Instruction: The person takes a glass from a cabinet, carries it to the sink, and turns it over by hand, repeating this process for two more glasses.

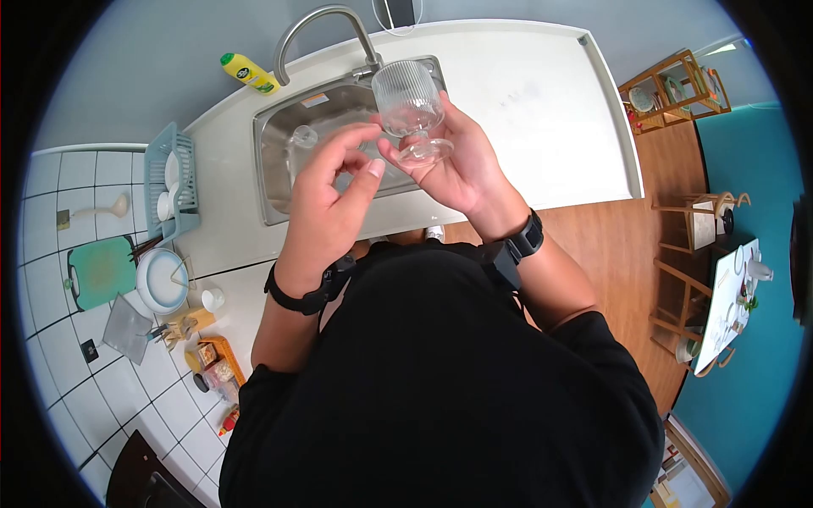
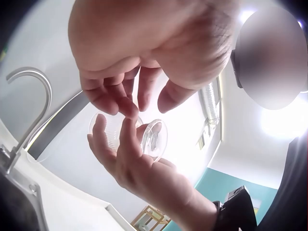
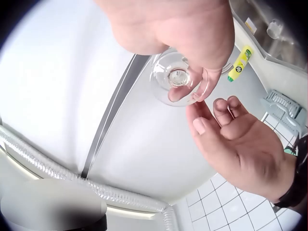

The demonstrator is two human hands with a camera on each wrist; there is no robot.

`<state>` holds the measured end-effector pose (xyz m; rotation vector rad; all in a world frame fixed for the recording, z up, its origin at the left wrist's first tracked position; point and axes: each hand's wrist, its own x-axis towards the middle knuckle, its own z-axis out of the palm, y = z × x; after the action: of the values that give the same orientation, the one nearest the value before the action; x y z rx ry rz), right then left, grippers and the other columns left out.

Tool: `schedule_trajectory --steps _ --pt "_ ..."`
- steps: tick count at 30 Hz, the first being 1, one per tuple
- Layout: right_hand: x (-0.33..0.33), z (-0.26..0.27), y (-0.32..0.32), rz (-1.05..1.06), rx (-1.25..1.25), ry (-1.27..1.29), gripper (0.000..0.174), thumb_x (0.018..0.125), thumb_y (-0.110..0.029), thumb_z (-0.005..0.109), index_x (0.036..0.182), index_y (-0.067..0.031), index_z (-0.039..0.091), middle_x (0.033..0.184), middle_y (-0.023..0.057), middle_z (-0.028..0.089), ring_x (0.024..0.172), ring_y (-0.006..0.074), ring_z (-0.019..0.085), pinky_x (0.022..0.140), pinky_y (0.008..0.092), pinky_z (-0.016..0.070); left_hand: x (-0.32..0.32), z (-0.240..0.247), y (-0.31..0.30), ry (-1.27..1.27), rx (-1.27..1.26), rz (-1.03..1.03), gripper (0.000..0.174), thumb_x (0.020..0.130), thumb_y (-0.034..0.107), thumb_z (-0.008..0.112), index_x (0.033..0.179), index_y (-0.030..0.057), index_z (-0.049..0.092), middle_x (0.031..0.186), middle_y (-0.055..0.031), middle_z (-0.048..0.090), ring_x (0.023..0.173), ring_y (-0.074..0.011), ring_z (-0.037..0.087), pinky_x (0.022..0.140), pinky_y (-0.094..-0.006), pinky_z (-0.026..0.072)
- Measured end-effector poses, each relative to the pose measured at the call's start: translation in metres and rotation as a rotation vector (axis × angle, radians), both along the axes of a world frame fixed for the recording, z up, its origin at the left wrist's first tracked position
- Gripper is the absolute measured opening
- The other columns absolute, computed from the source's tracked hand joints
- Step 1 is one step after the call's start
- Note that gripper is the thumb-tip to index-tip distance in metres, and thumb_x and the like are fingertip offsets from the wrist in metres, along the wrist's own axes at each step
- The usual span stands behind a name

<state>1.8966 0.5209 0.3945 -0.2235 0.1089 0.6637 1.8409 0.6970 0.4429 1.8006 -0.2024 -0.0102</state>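
Observation:
A clear ribbed glass with a short stem and round foot (image 1: 406, 97) is held upright over the sink's right edge. The right hand (image 1: 466, 165) grips it from the right, fingers behind the bowl and stem. On the other side is the left hand (image 1: 326, 203), its fingers bent and its fingertips close to the glass; whether they touch it is unclear. In the left wrist view the glass foot (image 2: 155, 139) shows beside the right hand (image 2: 139, 163), under the left hand (image 2: 149, 43). The right wrist view shows the round foot (image 3: 179, 78) below the right hand (image 3: 178, 24), with the left hand (image 3: 240, 144) nearby.
Another small glass (image 1: 304, 136) lies in the metal sink (image 1: 275, 182). A curved faucet (image 1: 318, 13) and a yellow bottle (image 1: 250, 74) stand behind it. To the left are a blue dish rack (image 1: 157, 144), plates (image 1: 163, 279) and a green cutting board (image 1: 102, 273).

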Motion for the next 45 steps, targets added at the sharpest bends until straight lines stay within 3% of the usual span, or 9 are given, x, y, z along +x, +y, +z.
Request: schedule_trajectory --steps 7,11,13,17,23,26,29,34,45 --pt "0.001 0.001 0.003 -0.063 -0.015 0.093 0.057 0.107 -0.046 0.023 0.127 0.0031 0.042 0.119 0.0207 0.055 0.102 0.0319 0.062 0.089 0.0435 0.0553 0.007 -0.004 -0.015 -0.344 0.263 0.022 0.034 0.079 0.003 0.076 0.111 0.0017 0.063 0.113 -0.0079 0.062 0.081 -0.0152 0.057 0.074 -0.0279 0.0496" --pt "0.001 -0.011 0.0 0.016 0.103 -0.006 0.056 0.106 -0.047 0.025 0.128 0.0031 0.041 0.117 0.0198 0.056 0.099 0.0308 0.063 0.082 0.0407 0.0556 0.013 -0.012 -0.014 -0.349 0.342 0.103 0.029 0.078 0.006 0.078 0.101 0.002 0.061 0.099 -0.0062 0.062 0.076 -0.0145 0.055 0.07 -0.0286 0.0491" --pt "-0.003 -0.002 0.006 -0.058 -0.048 0.122 0.056 0.106 -0.046 0.028 0.128 0.0035 0.041 0.115 0.0195 0.057 0.097 0.03 0.063 0.077 0.0387 0.0551 0.014 -0.01 -0.017 -0.325 0.36 0.146 0.027 0.078 0.008 0.079 0.094 0.0022 0.058 0.086 -0.0044 0.059 0.071 -0.0148 0.053 0.067 -0.0289 0.0485" --pt "-0.004 -0.006 0.006 -0.04 -0.019 0.067 0.056 0.106 -0.046 0.029 0.129 0.0044 0.04 0.115 0.0204 0.057 0.097 0.0302 0.063 0.08 0.0393 0.0552 0.015 -0.012 -0.016 -0.282 0.349 0.134 0.025 0.08 0.008 0.078 0.093 0.0013 0.057 0.084 -0.0051 0.061 0.07 -0.0149 0.055 0.067 -0.0287 0.049" --pt "-0.003 -0.009 0.004 -0.065 -0.027 0.055 0.056 0.107 -0.044 0.027 0.133 0.0049 0.036 0.119 0.0255 0.056 0.102 0.0322 0.062 0.088 0.0419 0.055 0.017 -0.022 -0.014 -0.274 0.179 0.094 0.018 0.088 0.007 0.07 0.1 -0.0011 0.059 0.086 -0.0088 0.066 0.074 -0.0138 0.061 0.071 -0.0275 0.0506" --pt "-0.003 -0.012 0.005 -0.053 0.008 0.017 0.054 0.107 -0.042 0.027 0.134 0.0042 0.035 0.118 0.026 0.057 0.104 0.034 0.063 0.09 0.0425 0.0554 0.015 -0.022 -0.01 -0.211 0.16 0.057 0.015 0.092 0.004 0.065 0.105 -0.0004 0.059 0.092 -0.0037 0.064 0.082 -0.01 0.059 0.078 -0.0256 0.0493" --pt "-0.002 -0.01 0.006 -0.027 -0.026 0.011 0.053 0.107 -0.041 0.031 0.135 0.0033 0.035 0.12 0.0263 0.057 0.101 0.0358 0.066 0.092 0.0448 0.0553 0.015 -0.021 -0.003 0.001 -0.096 0.056 0.012 0.093 0.005 0.065 0.103 0.0004 0.06 0.092 -0.0036 0.064 0.082 -0.0087 0.058 0.076 -0.0245 0.0485" --pt "-0.001 -0.024 0.007 0.301 -0.096 -0.022 0.06 0.101 -0.053 0.041 0.131 -0.0016 0.045 0.113 0.0197 0.064 0.093 0.031 0.07 0.088 0.0445 0.0564 0.02 -0.012 0.006 0.162 -0.305 0.052 0.012 0.094 0.01 0.065 0.099 -0.0009 0.061 0.086 -0.0035 0.064 0.072 -0.0092 0.059 0.069 -0.024 0.049" --pt "-0.002 -0.018 0.011 0.308 -0.118 -0.028 0.058 0.102 -0.054 0.038 0.129 -0.0035 0.05 0.111 0.0173 0.066 0.095 0.0291 0.07 0.086 0.0461 0.0565 0.013 -0.011 0.007 0.144 -0.287 0.065 0.01 0.093 0.008 0.065 0.099 -0.0003 0.061 0.087 -0.0026 0.064 0.074 -0.0079 0.058 0.069 -0.0233 0.0485"
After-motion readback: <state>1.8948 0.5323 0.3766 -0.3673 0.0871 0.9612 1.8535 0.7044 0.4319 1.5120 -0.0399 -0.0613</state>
